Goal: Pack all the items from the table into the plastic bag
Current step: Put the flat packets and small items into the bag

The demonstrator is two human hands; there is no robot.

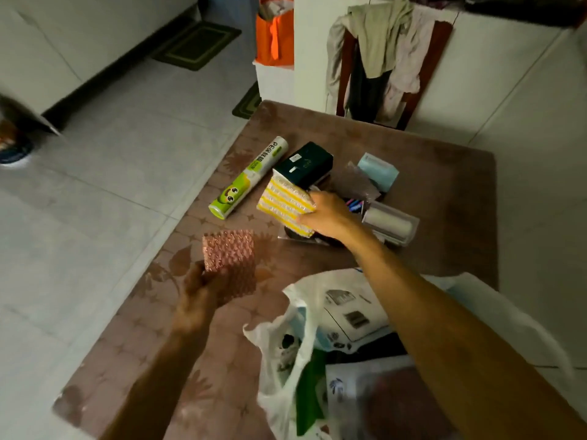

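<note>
The white plastic bag (287,328) lies open at the table's near edge, with a white parcel and other packets inside. My left hand (198,296) holds a clear bubble-wrap piece (230,260) above the table, left of the bag. My right hand (328,214) grips a yellow-and-white striped pack (284,203) at mid-table. A green-and-white wrap roll (249,177) lies to the left of that pack. Behind it sit a dark green box (305,165), a light blue box (378,171), a crinkled clear wrapper (357,182) and a clear case with a white roll (390,225).
The table (444,201) wears a brown patterned cover and drops off to a tiled floor on the left. A chair draped with clothes (386,52) stands behind the far edge. An orange bag (274,36) and a dark mat (197,44) sit farther back.
</note>
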